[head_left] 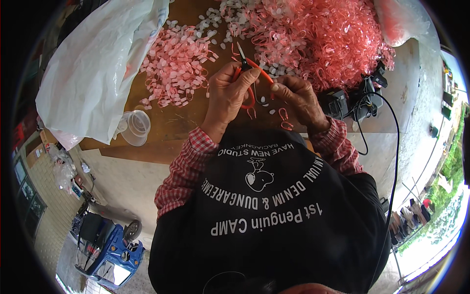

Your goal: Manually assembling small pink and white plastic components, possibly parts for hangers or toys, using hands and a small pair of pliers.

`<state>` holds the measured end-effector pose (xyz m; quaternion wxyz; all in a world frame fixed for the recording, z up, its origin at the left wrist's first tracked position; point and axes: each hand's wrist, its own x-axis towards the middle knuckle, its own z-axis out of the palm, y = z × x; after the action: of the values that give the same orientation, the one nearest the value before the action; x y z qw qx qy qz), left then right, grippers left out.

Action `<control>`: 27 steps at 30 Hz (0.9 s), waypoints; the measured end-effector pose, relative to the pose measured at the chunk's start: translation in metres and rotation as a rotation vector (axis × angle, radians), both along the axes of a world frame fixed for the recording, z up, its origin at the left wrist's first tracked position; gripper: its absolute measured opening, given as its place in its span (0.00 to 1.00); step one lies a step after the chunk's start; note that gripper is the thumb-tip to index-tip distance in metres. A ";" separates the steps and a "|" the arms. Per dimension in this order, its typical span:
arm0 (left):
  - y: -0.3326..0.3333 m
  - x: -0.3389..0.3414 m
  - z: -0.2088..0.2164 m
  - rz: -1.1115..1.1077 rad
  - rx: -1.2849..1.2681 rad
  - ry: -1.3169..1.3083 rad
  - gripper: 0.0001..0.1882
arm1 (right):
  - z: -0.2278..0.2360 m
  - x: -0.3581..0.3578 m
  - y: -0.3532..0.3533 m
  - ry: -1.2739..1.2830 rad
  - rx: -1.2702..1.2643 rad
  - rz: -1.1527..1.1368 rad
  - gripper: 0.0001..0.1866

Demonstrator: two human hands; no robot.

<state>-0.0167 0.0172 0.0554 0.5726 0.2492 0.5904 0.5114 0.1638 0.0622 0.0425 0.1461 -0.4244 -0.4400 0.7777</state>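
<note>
My left hand (227,93) is closed around a pair of orange-handled pliers (259,71). Their thin pointed metal nose tilts up and away from me, over the brown table (166,117). Just to the right, my right hand (298,98) has its thumb and forefinger pinched together close to one orange handle. What sits in that pinch is too small to make out. Below my hands lie a few loose pink loops (285,120) and small white oval pieces (272,111). A pile of pink pieces with pale ovals (176,66) spreads to the left of my left hand.
A large heap of shiny pink loops (338,39) covers the far right. White plastic sheeting (98,68) drapes over the left side, beside a clear plastic tub (137,128). Black devices with cables (362,100) stand right of my right hand. A blue vehicle (115,252) is at lower left.
</note>
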 end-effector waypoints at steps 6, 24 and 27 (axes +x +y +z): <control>0.004 0.000 -0.007 0.082 0.028 -0.066 0.08 | -0.014 -0.015 -0.027 0.122 0.053 -0.268 0.09; 0.012 0.001 0.001 -0.007 0.159 0.119 0.06 | 0.001 -0.008 0.004 -0.014 0.205 -0.038 0.13; 0.014 0.003 0.005 0.075 0.131 0.061 0.06 | -0.006 -0.017 -0.014 0.065 0.025 -0.173 0.11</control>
<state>-0.0135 0.0308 0.0599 0.5175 0.2792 0.5817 0.5620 0.1467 0.0478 0.0361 0.2324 -0.4334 -0.4064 0.7700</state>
